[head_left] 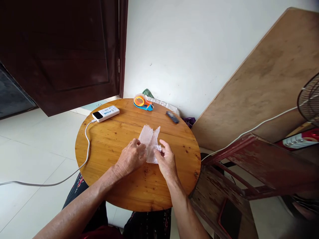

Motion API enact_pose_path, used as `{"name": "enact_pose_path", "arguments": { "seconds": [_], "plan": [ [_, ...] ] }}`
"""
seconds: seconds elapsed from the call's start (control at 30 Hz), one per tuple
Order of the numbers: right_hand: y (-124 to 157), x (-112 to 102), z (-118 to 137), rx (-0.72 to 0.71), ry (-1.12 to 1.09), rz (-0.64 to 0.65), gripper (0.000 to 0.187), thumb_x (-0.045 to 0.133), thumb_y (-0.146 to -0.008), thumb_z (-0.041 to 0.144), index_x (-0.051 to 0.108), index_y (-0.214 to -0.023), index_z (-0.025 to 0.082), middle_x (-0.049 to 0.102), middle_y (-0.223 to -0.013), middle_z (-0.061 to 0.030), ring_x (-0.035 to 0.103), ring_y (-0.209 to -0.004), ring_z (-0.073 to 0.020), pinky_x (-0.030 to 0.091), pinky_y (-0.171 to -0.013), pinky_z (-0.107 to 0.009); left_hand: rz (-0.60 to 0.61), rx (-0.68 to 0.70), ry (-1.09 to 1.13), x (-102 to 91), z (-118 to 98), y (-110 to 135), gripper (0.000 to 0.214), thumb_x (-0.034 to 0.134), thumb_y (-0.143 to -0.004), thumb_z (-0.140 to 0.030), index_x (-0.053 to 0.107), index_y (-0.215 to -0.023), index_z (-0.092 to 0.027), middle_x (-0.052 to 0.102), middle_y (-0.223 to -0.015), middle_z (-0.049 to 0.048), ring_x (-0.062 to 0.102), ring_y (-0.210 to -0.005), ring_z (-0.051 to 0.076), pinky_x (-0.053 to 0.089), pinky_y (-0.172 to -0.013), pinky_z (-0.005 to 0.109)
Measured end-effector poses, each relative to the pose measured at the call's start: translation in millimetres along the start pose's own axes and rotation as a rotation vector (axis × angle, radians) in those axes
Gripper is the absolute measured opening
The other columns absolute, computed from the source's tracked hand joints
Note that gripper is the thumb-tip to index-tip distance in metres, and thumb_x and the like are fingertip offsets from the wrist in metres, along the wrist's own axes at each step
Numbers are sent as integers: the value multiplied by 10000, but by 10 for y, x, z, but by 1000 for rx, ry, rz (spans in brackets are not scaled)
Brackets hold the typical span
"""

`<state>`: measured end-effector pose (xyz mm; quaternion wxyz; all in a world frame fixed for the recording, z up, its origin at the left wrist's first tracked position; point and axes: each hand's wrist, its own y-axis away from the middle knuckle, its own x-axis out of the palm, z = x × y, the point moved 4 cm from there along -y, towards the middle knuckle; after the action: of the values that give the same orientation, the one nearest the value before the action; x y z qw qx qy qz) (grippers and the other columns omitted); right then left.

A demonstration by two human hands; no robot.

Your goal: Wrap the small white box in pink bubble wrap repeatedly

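Observation:
A crumpled piece of clear bubble wrap (146, 135) lies at the middle of the round wooden table (99, 151). At its left edge my left hand (131, 155) is closed, fingers curled down onto the wrap. From the right, my right hand (167, 161) grips a folded, shiny part of the same sheet between thumb and fingers. Whether anything is wrapped inside the fold cannot be made out. Beyond the hands, an orange and blue tape dispenser (143, 102) stands near the table's far edge.
A white device (106, 114) with a black screen sits at the table's far left, its white cable (87, 142) running off the edge. A blurred dark object (172, 117) lies far right. A wooden chair (264, 166) stands to the right, with a fan (310, 99) behind.

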<state>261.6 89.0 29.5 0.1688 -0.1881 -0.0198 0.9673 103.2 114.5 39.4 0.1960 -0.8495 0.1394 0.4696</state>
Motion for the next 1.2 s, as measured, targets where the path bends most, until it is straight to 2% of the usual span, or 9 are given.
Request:
{"name": "enact_pose_path", "arguments": {
  "seconds": [0.17, 0.27, 0.5, 0.63, 0.77, 0.9, 1.0, 1.1, 1.2],
  "plan": [
    [-4, 100, 120, -36, 4, 25, 562, 622, -781, 378, 571, -1278, 122, 662, -712, -8, 579, -617, -164, 483, -600, -274, 47, -52, 0, 22, -134, 89, 241, 567, -902, -294, 685, -1099, -221, 584, -1086, 98, 643, -850, 205, 544, -738, 307],
    [12, 118, 149, -60, 46, 41, 479, 602, -795, 365, 638, -1215, 137, 716, -805, -46, 643, -684, -182, 510, -626, -278, 40, -80, 29, 32, -174, 82, 224, 580, -902, -296, 690, -1080, -217, 580, -1086, 96, 646, -869, 206, 550, -763, 315],
    [101, -31, 249, -122, 126, 206, 387, 533, -872, 321, 696, -1187, 164, 767, -910, -85, 690, -748, -210, 561, -734, -344, -18, -88, 300, 131, -85, 56, 290, 637, -814, -233, 679, -1097, -190, 591, -1076, 94, 639, -894, 203, 553, -810, 324],
    [146, -11, 251, -115, 121, 401, 474, 486, -850, 195, 611, -1307, 192, 742, -1088, -84, 681, -731, -162, 562, -743, -323, -22, -67, 510, 150, 61, 96, 507, 648, -759, -199, 589, -1258, -133, 618, -1045, 86, 602, -762, 157, 547, -737, 302],
    [169, 98, 324, -251, 377, 383, 582, 562, -806, 138, 544, -1380, 232, 724, -1117, -73, 685, -858, -192, 542, -808, -332, 11, -77, 642, 113, 131, 101, 507, 637, -789, -252, 573, -1277, -132, 631, -1056, 76, 579, -726, 136, 521, -703, 285],
    [184, 151, 420, -346, 574, 381, 688, 519, -775, 51, 480, -1444, 204, 673, -1258, -128, 654, -1082, -259, 510, -909, -386, 18, -85, 568, 106, 90, 44, 424, 616, -810, -261, 623, -1225, -172, 608, -979, 45, 568, -720, 142, 508, -732, 300],
    [165, 57, 381, -308, 444, 473, 722, 543, -746, 70, 462, -1453, 197, 685, -1232, -118, 684, -854, -193, 539, -829, -353, 21, -114, 459, 163, 61, 12, 398, 597, -802, -199, 639, -1197, -175, 592, -965, 43, 569, -719, 151, 509, -737, 306],
    [75, -167, 266, -218, 187, 370, 530, 554, -814, 196, 549, -1344, 199, 724, -1095, -74, 617, -637, -121, 547, -672, -292, 43, -145, 385, 222, 52, 12, 494, 603, -787, -178, 589, -1280, -149, 598, -1051, 77, 601, -758, 171, 526, -765, 326],
    [-43, -346, 133, -158, 78, 165, 352, 564, -853, 299, 621, -1175, 168, 735, -919, -59, 617, -635, -134, 545, -644, -288, 9, -98, 302, 198, 28, 5, 526, 592, -786, -183, 572, -1309, -138, 606, -1156, 119, 617, -956, 242, 520, -887, 382]
  ]
}}
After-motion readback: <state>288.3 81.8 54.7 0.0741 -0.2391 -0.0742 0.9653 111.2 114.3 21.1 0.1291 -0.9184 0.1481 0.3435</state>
